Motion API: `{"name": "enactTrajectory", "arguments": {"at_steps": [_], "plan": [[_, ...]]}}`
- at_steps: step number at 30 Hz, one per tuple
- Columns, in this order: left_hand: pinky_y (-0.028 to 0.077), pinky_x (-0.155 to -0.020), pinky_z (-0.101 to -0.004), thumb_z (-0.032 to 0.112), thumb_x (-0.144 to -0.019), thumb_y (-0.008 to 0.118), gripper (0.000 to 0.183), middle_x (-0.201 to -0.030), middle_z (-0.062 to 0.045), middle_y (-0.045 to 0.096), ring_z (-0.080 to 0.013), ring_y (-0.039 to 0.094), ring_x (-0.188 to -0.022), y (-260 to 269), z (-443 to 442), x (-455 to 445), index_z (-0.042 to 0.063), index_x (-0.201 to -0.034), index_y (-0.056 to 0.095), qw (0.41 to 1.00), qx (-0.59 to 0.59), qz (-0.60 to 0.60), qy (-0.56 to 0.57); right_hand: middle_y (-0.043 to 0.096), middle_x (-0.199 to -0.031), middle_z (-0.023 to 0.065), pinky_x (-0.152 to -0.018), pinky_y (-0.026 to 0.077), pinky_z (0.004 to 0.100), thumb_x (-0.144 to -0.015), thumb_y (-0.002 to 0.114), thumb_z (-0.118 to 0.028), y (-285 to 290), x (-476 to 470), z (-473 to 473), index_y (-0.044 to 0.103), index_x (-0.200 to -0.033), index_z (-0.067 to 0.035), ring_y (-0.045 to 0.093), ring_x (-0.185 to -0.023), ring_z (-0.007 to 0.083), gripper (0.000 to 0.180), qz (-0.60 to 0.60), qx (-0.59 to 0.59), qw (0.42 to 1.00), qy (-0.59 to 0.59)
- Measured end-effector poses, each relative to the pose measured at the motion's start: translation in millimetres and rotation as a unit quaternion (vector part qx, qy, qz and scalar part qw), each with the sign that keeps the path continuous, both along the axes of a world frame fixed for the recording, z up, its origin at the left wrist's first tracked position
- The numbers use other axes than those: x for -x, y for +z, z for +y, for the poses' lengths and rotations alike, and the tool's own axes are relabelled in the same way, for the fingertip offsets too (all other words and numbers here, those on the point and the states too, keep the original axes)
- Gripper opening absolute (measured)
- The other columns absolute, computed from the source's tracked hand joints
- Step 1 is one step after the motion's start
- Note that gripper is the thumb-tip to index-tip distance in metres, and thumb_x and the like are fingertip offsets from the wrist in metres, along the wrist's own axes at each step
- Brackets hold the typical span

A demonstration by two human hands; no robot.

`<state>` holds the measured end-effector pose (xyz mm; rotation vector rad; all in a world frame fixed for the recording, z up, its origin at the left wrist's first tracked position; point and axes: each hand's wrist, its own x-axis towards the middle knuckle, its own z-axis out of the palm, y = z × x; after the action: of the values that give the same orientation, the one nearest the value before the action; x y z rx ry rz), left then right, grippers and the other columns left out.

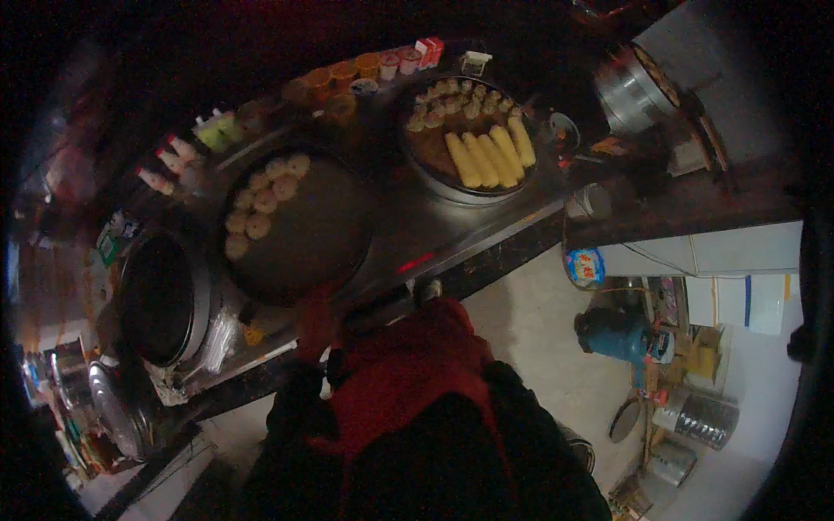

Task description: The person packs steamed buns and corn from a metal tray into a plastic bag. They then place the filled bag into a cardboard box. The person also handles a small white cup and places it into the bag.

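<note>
Dim red light blurs both hands. My left hand is at the front rim of a large round griddle pan; whether it grips the rim does not show. Round pale dough pieces lie along that pan's left side. My right hand appears low at the counter's front edge, close to my body, its fingers unclear. Farther right, a second round pan holds several yellow corn cobs in its front part and small dumpling-like pieces behind them.
A deep dark round pan stands at the left, near a metal lid. Cups and red-capped bottles line the counter's back. A steel pot is at the upper right. A blue gas cylinder stands on the floor.
</note>
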<state>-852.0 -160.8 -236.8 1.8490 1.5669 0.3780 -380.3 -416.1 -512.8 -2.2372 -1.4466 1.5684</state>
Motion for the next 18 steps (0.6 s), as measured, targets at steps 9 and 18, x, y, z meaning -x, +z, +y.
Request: {"name": "enactTrajectory", "arguments": {"at_steps": [9,18], "plan": [[0.051,-0.093,-0.0475,0.024,-0.088,0.067,0.042,-0.116,-0.014,0.067,-0.035,0.064,-0.104,-26,38,-80,0.014,-0.129,0.065,0.991,-0.035,0.131,-0.009,0.071,-0.103,0.0061,-0.08,0.053,0.0325,-0.1,0.06,-0.019,78,-95,123,0.067,-0.122,-0.004,0.066,-0.086,0.02,0.028,0.219,-0.188,0.902,-0.321],[0.05,-0.096,-0.0493,0.024,-0.087,0.072,0.062,-0.12,-0.02,0.06,-0.0402,0.057,-0.114,-13,206,-330,0.011,-0.144,0.052,0.989,-0.136,-0.044,-0.019,0.065,-0.116,0.013,-0.091,0.052,0.0392,-0.097,0.062,-0.014,234,-188,460,0.063,-0.128,-0.008,0.062,-0.107,0.0314,0.031,-0.059,-0.436,0.898,0.003]]}}
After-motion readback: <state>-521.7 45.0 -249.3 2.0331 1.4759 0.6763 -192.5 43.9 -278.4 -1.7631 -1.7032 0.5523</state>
